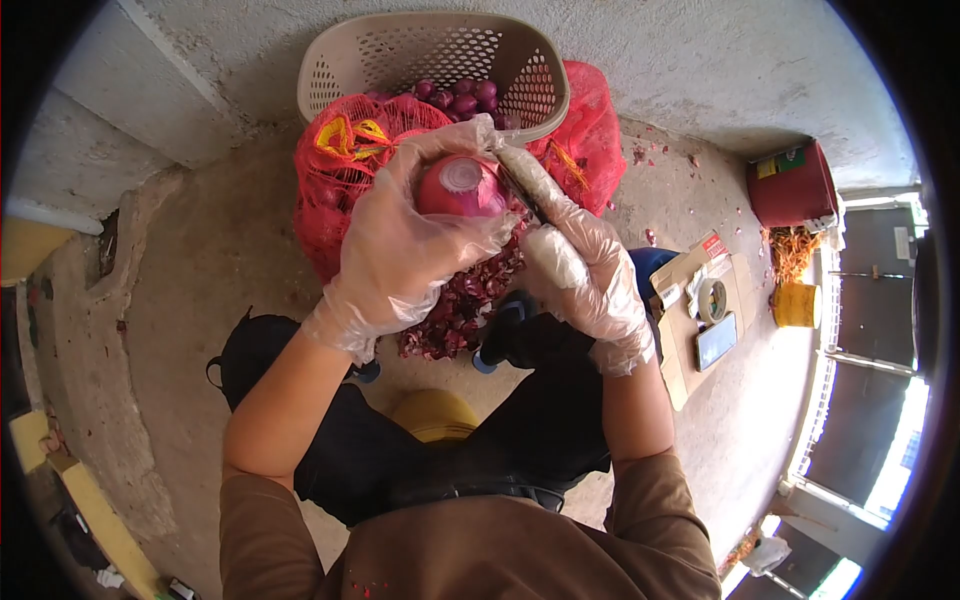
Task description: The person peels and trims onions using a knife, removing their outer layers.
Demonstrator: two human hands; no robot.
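Observation:
My left hand (pixel 385 245), in a clear plastic glove, is wrapped around a red onion (pixel 462 190). A pale, cut-looking round end of the onion faces up at me. In my gloved right hand (pixel 590 255) is a knife (pixel 521 192), its dark, narrow blade against or very close to the onion's right side. White wrapping covers some of the right fingers, and the knife's handle is mostly hidden by them. Beneath both hands lies a heap of dark red onion skins (pixel 450 315) on the floor.
A beige perforated basket (pixel 335 60) holding purple onions (pixel 462 98) stands by the wall. Red mesh bags (pixel 318 235) sit before and beside it. To the right, cardboard (pixel 682 355) carries a tape roll (pixel 712 300) and phone (pixel 716 341). Farther right is a red bucket (pixel 795 190).

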